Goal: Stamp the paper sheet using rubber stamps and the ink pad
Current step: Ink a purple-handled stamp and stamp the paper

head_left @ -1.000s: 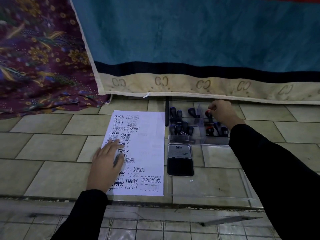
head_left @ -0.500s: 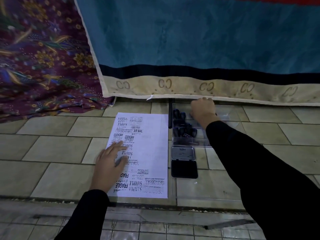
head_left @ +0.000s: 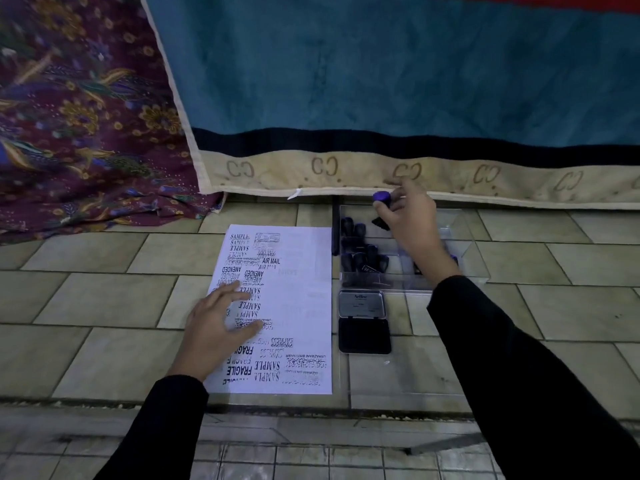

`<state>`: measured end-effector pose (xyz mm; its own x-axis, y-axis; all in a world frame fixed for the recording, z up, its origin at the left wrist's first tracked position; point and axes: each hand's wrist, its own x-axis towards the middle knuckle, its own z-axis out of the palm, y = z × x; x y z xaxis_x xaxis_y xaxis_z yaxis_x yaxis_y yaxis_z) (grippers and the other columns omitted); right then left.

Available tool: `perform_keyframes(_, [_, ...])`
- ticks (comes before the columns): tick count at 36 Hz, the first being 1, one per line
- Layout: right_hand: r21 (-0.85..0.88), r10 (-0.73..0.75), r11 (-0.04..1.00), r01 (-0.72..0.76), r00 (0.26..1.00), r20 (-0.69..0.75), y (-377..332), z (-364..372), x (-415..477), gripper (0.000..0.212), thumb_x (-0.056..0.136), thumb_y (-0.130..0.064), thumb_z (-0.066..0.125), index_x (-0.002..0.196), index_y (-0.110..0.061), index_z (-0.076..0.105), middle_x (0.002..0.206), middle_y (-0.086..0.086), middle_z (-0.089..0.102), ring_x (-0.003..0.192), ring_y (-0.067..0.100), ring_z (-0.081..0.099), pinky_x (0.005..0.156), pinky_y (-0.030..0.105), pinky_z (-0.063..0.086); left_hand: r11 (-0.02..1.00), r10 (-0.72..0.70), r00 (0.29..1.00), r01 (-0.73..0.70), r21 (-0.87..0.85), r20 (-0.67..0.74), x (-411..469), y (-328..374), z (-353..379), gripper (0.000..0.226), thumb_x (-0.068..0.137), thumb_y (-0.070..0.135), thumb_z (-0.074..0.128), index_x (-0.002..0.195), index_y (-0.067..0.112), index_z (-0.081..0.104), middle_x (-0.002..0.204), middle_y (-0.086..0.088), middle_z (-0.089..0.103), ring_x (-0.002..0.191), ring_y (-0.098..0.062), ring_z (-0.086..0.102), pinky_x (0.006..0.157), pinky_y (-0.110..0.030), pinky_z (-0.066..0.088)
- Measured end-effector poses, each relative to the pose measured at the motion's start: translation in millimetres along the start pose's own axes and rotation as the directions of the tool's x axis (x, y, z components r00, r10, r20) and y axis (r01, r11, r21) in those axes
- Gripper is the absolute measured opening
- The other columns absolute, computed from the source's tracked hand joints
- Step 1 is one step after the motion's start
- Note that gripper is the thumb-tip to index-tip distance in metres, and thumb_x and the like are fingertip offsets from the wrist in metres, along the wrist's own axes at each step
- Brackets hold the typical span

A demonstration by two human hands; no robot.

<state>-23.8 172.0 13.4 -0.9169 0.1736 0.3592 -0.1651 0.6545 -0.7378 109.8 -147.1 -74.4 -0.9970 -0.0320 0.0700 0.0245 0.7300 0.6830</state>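
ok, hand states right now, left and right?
Left hand: open, fingers flat on the paper sheet.
Right hand: pinching a purple-topped stamp over the clear tray.

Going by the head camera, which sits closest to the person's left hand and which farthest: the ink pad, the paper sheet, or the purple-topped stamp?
1. The paper sheet: directly under the left hand, which rests flat on it.
2. The ink pad: open on the floor, just right of the sheet.
3. The purple-topped stamp: far right and beyond, pinched in the right hand.
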Motion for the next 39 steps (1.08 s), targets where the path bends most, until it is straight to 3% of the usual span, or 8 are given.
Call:
perform_keyframes(3, [0.186, -0.053, 0.981, 0.048, 0.998, 0.02, -15, -12, -36, 0.026, 0.082, -0.02, 0.067, 0.107, -0.014, 0.063, 0.104, 0.007, 0.059, 0.076, 0.007, 0.06, 0.073, 0.017, 0.055, 0.997, 0.024, 0.999, -0.026, 0.078, 0.029, 2, 2, -2, 0.049, 0.076, 0.036, 0.079, 0.12, 0.028, 0.059, 0.146, 0.013, 0.042, 0.135, -0.009, 0.035, 0.117, -0.04, 0.022])
perform_keyframes(7, [0.301, -0.076, 0.953, 0.032, 0.988, 0.138, -26, -17, -103, 0.028, 0.08, -0.018, 0.069, 0.106, -0.025, 0.062, 0.101, 0.001, 0.064, 0.083, 0.013, 0.065, 0.076, 0.027, 0.057, 0.981, 0.027, 0.996, -0.043, 0.188, 0.086, 4, 6, -6, 0.05, 0.081, 0.044, 0.072, 0.126, 0.028, 0.054, 0.151, 0.01, 0.037, 0.141, -0.012, 0.029, 0.117, -0.035, 0.008])
perform_keyframes(10, [0.248, -0.138, 0.965, 0.09, 0.973, 0.183, -23, -18, -148, 0.033, 0.078, -0.021, 0.069, 0.109, -0.031, 0.061, 0.097, -0.01, 0.064, 0.08, 0.003, 0.063, 0.073, 0.02, 0.055, 0.966, 0.019, 0.994, -0.047, 0.256, 0.108, 2, 7, -4, 0.052, 0.087, 0.048, 0.063, 0.133, 0.03, 0.047, 0.157, 0.011, 0.027, 0.147, -0.009, 0.014, 0.118, -0.035, -0.004])
perform_keyframes(13, [0.16, -0.19, 0.973, 0.165, 0.969, 0.156, -14, -20, -174, 0.033, 0.078, -0.012, 0.073, 0.107, -0.023, 0.064, 0.093, -0.012, 0.062, 0.077, 0.003, 0.061, 0.071, 0.02, 0.052, 0.964, 0.026, 0.995, -0.052, 0.261, 0.099, -3, 7, -3, 0.051, 0.089, 0.049, 0.059, 0.135, 0.032, 0.044, 0.158, 0.013, 0.024, 0.148, -0.006, 0.004, 0.119, -0.035, -0.007])
perform_keyframes(20, [0.078, -0.279, 0.96, 0.268, 0.938, 0.205, -12, -26, -183, 0.031, 0.077, -0.001, 0.071, 0.104, -0.013, 0.066, 0.098, -0.005, 0.061, 0.079, 0.005, 0.058, 0.075, 0.016, 0.05, 0.953, 0.06, 0.995, -0.082, 0.292, 0.082, -9, 3, 0, 0.049, 0.091, 0.051, 0.055, 0.136, 0.035, 0.041, 0.158, 0.014, 0.023, 0.148, -0.008, 0.01, 0.12, -0.04, -0.001])
perform_keyframes(27, [0.065, -0.267, 0.964, 0.259, 0.928, 0.258, -16, -25, -182, 0.029, 0.078, -0.002, 0.069, 0.105, -0.011, 0.067, 0.101, -0.002, 0.062, 0.089, 0.007, 0.06, 0.081, 0.026, 0.052, 0.959, 0.098, 0.995, -0.097, 0.267, 0.011, -15, 2, 6, 0.045, 0.091, 0.046, 0.057, 0.133, 0.033, 0.046, 0.156, 0.013, 0.029, 0.147, -0.008, 0.015, 0.12, -0.041, 0.005])
perform_keyframes(33, [0.046, -0.218, 0.976, 0.213, 0.946, 0.239, -18, -23, -181, 0.022, 0.078, -0.015, 0.075, 0.099, -0.016, 0.069, 0.096, -0.005, 0.061, 0.085, 0.005, 0.06, 0.078, 0.024, 0.053, 0.951, 0.1, 0.995, -0.095, 0.295, -0.001, -16, 3, 7, 0.051, 0.087, 0.056, 0.047, 0.133, 0.033, 0.048, 0.155, 0.013, 0.031, 0.147, -0.008, 0.016, 0.119, -0.039, 0.004])
perform_keyframes(39, [0.113, -0.183, 0.98, 0.161, 0.96, 0.214, -28, -20, -182, 0.027, 0.081, -0.021, 0.073, 0.106, -0.022, 0.064, 0.095, -0.01, 0.064, 0.083, 0.001, 0.062, 0.076, 0.018, 0.052, 0.951, 0.086, 0.996, -0.08, 0.3, -0.005, -16, 2, 7, 0.044, 0.091, 0.046, 0.057, 0.133, 0.034, 0.048, 0.156, 0.014, 0.03, 0.147, -0.007, 0.015, 0.12, -0.038, 0.004])
